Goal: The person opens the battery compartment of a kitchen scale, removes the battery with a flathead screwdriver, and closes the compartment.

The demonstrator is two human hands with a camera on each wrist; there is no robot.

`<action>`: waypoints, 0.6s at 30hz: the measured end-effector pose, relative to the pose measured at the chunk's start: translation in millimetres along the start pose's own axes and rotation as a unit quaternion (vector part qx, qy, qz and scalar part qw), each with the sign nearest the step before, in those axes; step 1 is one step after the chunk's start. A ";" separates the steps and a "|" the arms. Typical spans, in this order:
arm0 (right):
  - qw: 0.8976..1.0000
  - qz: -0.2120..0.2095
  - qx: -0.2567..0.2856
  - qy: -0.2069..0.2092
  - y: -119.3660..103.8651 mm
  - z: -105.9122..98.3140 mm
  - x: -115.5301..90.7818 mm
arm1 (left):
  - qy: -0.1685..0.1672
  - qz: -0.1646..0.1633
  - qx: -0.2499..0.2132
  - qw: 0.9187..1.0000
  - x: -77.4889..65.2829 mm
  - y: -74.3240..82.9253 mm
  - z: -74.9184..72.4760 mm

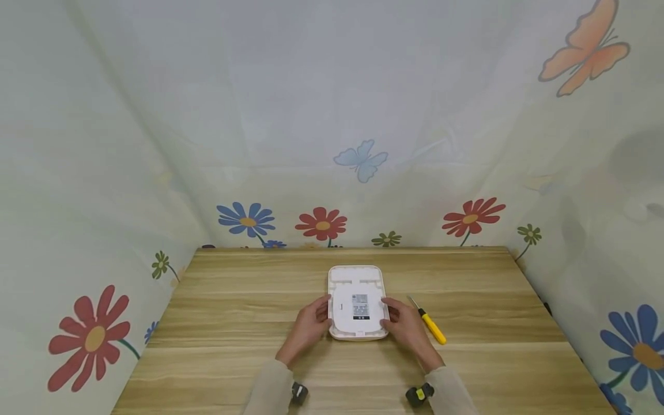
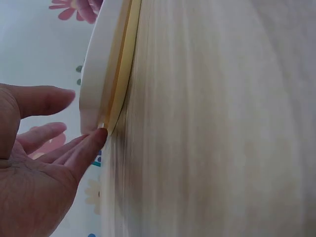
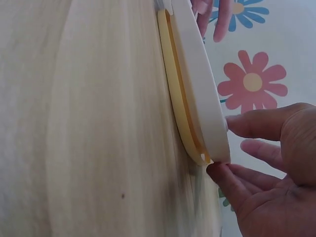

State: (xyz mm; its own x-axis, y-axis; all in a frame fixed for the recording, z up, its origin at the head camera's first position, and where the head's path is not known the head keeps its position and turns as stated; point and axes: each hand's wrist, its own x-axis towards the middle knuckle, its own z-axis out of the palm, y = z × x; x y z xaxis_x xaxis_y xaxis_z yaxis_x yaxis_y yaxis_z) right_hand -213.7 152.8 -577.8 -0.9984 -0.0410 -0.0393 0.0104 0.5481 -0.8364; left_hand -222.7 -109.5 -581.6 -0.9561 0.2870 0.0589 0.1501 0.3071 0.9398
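A white rounded-rectangular plastic device (image 1: 344, 314) lies on the table with a printed label (image 1: 360, 305) facing up. A yellow layer (image 3: 174, 81) shows beneath its white shell, with a narrow gap between them. At its left side is my left hand (image 1: 311, 323); in the left wrist view a fingertip (image 2: 101, 134) touches the lower corner while the thumb stands slightly off the shell. My right hand (image 1: 407, 328) pinches the opposite edge, thumb against the shell and a fingertip at the seam. The device's underside is hidden.
A screwdriver (image 1: 432, 327) with a yellow and black handle lies right of my right hand. The wood-grain table (image 1: 233, 300) meets a curtain (image 1: 290, 115) printed with flowers and butterflies at the back and sides.
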 end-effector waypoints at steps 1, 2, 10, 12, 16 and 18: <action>1.000 -0.006 -0.005 0.002 -0.6 0.3 -0.9 | 0.001 0.000 0.006 1.000 0.8 0.4 -0.6; 1.000 -0.011 -0.009 0.005 -1.3 0.6 -1.9 | 0.003 -0.003 0.013 1.000 1.8 0.6 -1.2; 0.997 -0.043 -0.066 0.028 -10.3 3.0 -12.5 | 0.020 0.018 0.058 0.998 13.3 2.0 -8.1; 0.995 -0.042 -0.084 0.038 -12.9 3.4 -15.0 | 0.021 0.019 0.076 0.997 17.3 2.6 -10.7; 0.993 -0.029 -0.108 0.047 -16.6 4.3 -19.8 | 0.035 0.016 0.089 0.995 27.5 4.5 -17.2; 0.991 -0.027 -0.118 0.049 -17.2 4.7 -22.3 | 0.041 0.015 0.087 0.995 34.2 5.6 -20.5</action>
State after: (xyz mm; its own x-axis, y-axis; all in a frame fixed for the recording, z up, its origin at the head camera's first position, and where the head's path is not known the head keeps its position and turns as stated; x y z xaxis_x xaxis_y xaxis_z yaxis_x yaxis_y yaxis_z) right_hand -191.3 140.3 -565.0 -0.9978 -0.0009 0.0657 -0.0457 0.7276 -0.6844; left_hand -259.7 -116.6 -567.5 -0.9671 0.2247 0.1196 0.2125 0.4540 0.8653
